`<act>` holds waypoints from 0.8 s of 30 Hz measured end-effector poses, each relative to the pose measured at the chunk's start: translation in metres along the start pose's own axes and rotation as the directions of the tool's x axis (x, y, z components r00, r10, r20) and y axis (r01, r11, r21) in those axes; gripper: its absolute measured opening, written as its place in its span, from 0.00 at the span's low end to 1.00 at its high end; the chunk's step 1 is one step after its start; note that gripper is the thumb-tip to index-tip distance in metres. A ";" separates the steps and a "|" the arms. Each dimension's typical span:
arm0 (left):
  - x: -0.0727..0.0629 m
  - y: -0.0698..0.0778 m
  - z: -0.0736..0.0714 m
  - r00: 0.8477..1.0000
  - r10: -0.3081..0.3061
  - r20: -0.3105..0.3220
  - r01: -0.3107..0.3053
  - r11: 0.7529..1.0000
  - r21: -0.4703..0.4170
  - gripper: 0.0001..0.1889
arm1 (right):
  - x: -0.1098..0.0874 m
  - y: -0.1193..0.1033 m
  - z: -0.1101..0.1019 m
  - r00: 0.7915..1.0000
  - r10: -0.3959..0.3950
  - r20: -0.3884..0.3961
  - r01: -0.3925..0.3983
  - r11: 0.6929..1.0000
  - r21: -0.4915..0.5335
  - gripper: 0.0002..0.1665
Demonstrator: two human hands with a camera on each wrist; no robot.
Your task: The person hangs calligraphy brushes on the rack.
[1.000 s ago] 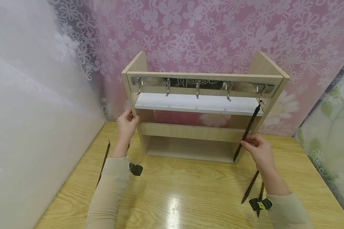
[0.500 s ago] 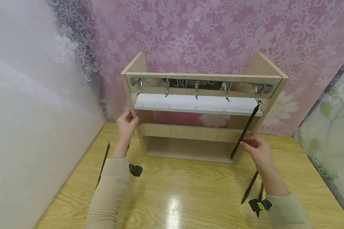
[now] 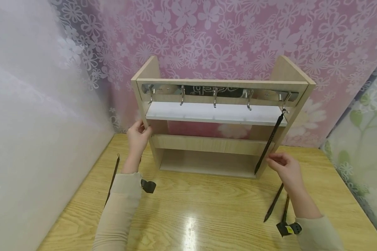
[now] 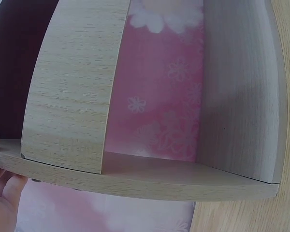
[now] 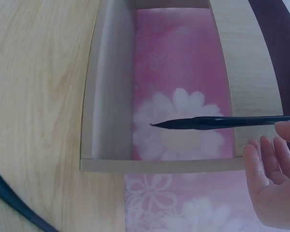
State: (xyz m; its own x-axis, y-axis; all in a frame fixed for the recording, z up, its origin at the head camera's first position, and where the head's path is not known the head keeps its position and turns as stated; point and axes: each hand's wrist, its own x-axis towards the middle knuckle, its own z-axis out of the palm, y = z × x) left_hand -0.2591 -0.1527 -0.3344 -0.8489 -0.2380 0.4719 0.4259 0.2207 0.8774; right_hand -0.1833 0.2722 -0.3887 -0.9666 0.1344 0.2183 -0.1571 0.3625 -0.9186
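Observation:
A black writing brush (image 3: 272, 136) hangs by its loop from the rightmost metal hook (image 3: 286, 101) of a small wooden shelf (image 3: 204, 144). It slants down, tip lowest, in front of the right side panel. My right hand (image 3: 286, 170) is beside the lower part of the brush, fingers loose and parted; in the right wrist view the thumb (image 5: 289, 131) overlaps the handle while the brush tip (image 5: 179, 123) points left. With my left hand (image 3: 137, 141) I grip the left side panel (image 4: 150, 182), thumb in front and fingers behind.
Two more brushes (image 3: 274, 203) lie on the table (image 3: 207, 209) near my right forearm. Another brush (image 3: 114, 176) lies by the left wall, partly behind my left sleeve. Several bare hooks (image 3: 215, 97) line the top rail. A pink flowered wall (image 3: 207, 42) stands behind the shelf.
My right hand has let go of the hanging brush and shifted slightly right and down. The brush swung left a little, then slightly back. My left hand stays on the side panel.

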 end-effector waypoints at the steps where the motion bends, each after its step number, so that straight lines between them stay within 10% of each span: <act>1: 0.000 0.001 0.000 1.000 -0.003 -0.003 0.003 1.000 0.004 0.17 | -0.001 0.000 0.000 1.000 0.003 -0.001 -0.003 1.000 0.003 0.18; 24: 0.001 0.003 -0.001 1.000 0.011 0.024 -0.011 1.000 -0.002 0.20 | -0.020 0.037 -0.024 0.995 0.095 0.017 -0.095 0.995 -0.024 0.16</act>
State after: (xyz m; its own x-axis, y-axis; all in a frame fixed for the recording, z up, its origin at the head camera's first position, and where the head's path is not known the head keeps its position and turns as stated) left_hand -0.2586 -0.1529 -0.3311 -0.8511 -0.2130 0.4798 0.4362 0.2216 0.8722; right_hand -0.1648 0.3048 -0.4188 -0.9805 0.1524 0.1241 -0.0598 0.3701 -0.9271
